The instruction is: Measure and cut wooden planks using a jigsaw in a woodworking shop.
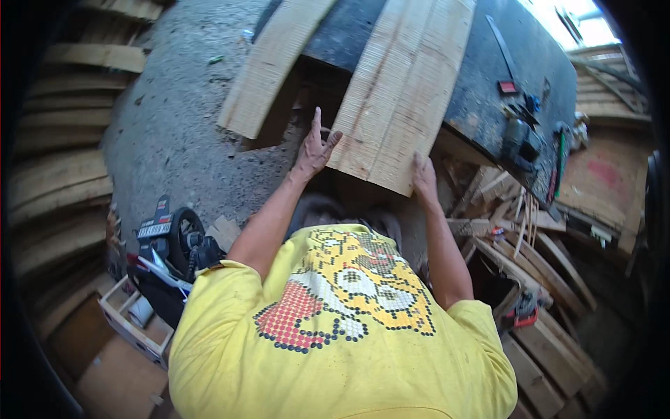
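Two pale rough-sawn wooden boards (363, 115) lie edge to edge, reaching over the dark table toward the far side, with their near ends toward me. At the left edge, close to the near end, is my left hand (319, 149); its fingers are spread, and the thumb side meets the wood. My right hand (425, 181) grips the right edge at the near corner, its fingers partly hidden by the board. Left of the pair, a separate wooden plank (269, 84) slants across the table's left side.
On the dark tabletop (471, 91) at right lie a handsaw (502, 56) and a power tool (518, 140). Wood offcuts (537, 258) crowd the lower right. Stacked planks (59, 174) line the left. A black wheeled machine (178, 234) and an open wooden box (132, 328) stand lower left.
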Available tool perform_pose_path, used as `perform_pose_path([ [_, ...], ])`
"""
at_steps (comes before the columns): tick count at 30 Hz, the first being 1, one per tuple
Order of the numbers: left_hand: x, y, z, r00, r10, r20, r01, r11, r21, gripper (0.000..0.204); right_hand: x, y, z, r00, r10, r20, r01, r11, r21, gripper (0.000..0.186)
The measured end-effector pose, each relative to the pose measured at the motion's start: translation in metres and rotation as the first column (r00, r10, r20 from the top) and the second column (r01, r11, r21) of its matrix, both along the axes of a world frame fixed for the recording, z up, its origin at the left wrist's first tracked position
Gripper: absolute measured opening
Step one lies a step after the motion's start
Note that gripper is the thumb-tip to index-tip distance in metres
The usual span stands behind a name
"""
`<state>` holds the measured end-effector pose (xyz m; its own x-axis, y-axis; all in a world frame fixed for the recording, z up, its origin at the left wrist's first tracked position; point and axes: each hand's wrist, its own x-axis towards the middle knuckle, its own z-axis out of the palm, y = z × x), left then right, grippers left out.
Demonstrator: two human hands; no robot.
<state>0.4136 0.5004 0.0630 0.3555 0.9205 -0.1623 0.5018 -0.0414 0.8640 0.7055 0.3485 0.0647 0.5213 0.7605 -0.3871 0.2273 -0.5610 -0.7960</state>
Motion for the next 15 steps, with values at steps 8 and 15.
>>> perform_pose_path([
  [8,-0.137,-0.148,-0.077,0.824,0.438,-0.359,-0.513,0.845,-0.148,0.076,0.058,-0.025,0.023,0.967,-0.06,-0.249,0.054,0.998,-0.03,0.057],
  [15,-0.131,-0.441,-0.152,0.537,0.736,-0.412,-0.744,0.183,-0.642,0.05,0.158,-0.119,-0.016,0.979,0.114,-0.169,-0.124,0.991,-0.05,0.052],
])
